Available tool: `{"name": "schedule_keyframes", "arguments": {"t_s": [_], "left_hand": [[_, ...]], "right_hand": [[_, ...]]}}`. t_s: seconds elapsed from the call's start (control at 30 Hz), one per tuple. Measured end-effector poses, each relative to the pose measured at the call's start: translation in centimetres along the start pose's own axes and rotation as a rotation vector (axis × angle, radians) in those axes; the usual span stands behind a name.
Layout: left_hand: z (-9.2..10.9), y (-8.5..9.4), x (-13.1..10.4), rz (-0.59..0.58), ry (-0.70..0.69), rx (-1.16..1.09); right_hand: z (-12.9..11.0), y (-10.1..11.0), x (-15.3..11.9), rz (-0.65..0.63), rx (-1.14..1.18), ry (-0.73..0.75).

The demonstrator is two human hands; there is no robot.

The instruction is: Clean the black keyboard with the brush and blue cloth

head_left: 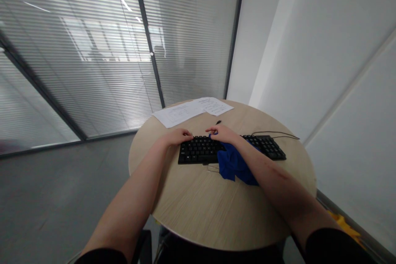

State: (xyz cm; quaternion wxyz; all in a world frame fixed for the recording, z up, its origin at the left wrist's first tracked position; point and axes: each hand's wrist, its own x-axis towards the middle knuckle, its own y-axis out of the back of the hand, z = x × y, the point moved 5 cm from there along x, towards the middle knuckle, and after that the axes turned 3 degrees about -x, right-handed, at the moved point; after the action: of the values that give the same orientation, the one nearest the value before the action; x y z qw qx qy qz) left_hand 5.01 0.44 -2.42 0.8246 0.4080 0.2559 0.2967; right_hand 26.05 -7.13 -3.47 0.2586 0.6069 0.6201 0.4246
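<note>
A black keyboard (201, 147) lies on the round wooden table, its keys facing up. At its back left corner, my left hand (177, 136) is closed, with thumb and curled fingers gripping the edge. A blue cloth (232, 163) drapes over the middle of the keyboard and onto the table in front of it. My right hand (225, 134) pinches a corner of this cloth above the back row of keys, index finger stretched to the left. Its wrist and forearm hide some keys and part of the cloth.
Printed papers (182, 113) lie at the table's back left. A thin cable (278, 134) loops behind the keyboard to the right. A small dark object (218, 122) sits behind my right hand. Beyond the round table (198, 206) are blinds-covered glass and a white wall.
</note>
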Motion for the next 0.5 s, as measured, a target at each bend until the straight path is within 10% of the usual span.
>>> {"name": "schedule_keyframes", "arguments": {"t_s": [0.5], "left_hand": [[0.71, 0.36, -0.3, 0.018, -0.072, 0.044]], "right_hand": [[-0.6, 0.21, -0.18, 0.035, -0.061, -0.023]]}}
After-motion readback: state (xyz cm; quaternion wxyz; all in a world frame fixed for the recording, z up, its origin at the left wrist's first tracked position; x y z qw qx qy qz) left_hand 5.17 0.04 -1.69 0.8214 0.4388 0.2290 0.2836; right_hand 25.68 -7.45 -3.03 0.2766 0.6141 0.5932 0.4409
